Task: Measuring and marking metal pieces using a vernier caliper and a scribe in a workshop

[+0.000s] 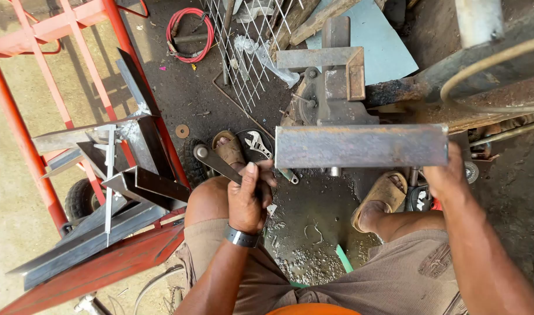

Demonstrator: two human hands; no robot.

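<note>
Steel bar [361, 146] gripped by right hand [447, 175], left hand [247, 201] clenching vise handle [215, 160], above dirt floor [313, 227].

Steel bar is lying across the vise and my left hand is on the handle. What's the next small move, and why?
Probably turn the vise handle a little tighter with the left hand while the right hand keeps the flat steel bar level. The bar juts out far to both sides of the vise, with only its right end supported by hand, so it could tip.

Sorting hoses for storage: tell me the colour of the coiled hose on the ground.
Red, seen in the head view: the coiled hose lies on the dark ground beside the wire mesh.
</note>
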